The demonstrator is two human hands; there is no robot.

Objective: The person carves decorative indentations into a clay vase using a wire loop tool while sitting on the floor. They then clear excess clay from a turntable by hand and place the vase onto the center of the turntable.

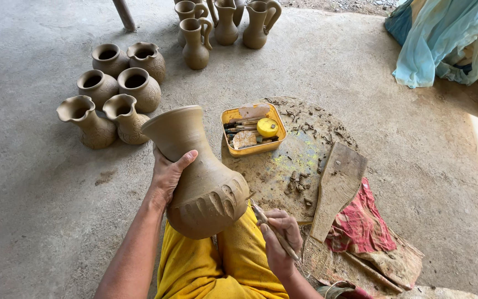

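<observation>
On the person's lap, over yellow cloth, a single unfired clay vase [203, 182] lies tilted, mouth up and to the left. The left hand [168, 174] wraps its neck, grip closed on it; the right hand [279, 238] is pinched shut around one thin carving tool [275, 231], whose tip meets the cut petal pattern low on the belly. If the clay is soft, a hard squeeze at the neck could warp it, and a slip of the tip could gouge across the pattern or pierce the wall.

Just beyond, a round work board [297, 160] carries clay shavings, one wooden paddle [336, 188], one red cloth [360, 224] and one yellow tray [253, 130] of tools. Farther left on the floor stand six carved pots [118, 91]; farthest off, at least four handled jugs [225, 25].
</observation>
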